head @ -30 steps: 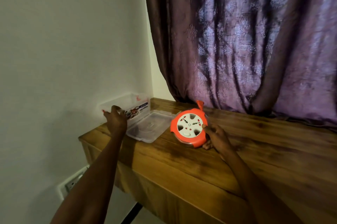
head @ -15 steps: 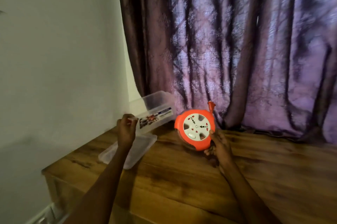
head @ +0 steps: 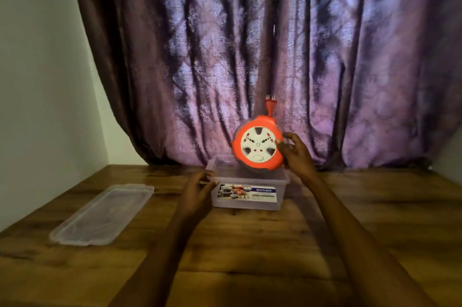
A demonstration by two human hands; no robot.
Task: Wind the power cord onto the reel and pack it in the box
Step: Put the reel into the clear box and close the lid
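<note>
1. Bare wooden table (head: 250, 244) stretches toward the viewer from both hands; a purple curtain (head: 250, 56) hangs just beyond them.
2. Left hand (head: 197, 190) grips the clear plastic box's (head: 246, 196) left rim.
3. Right hand (head: 295, 154), fingers curled, holds the round orange-and-white cord reel (head: 257, 145) tilted above the box.
4. The clear flat lid (head: 102, 214) lies left of the left hand.

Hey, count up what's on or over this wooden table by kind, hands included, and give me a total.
Hands: 2, left hand on the box rim, right hand holding the reel
Orange cord reel: 1
Clear box: 1
Clear lid: 1
Total: 5
</note>
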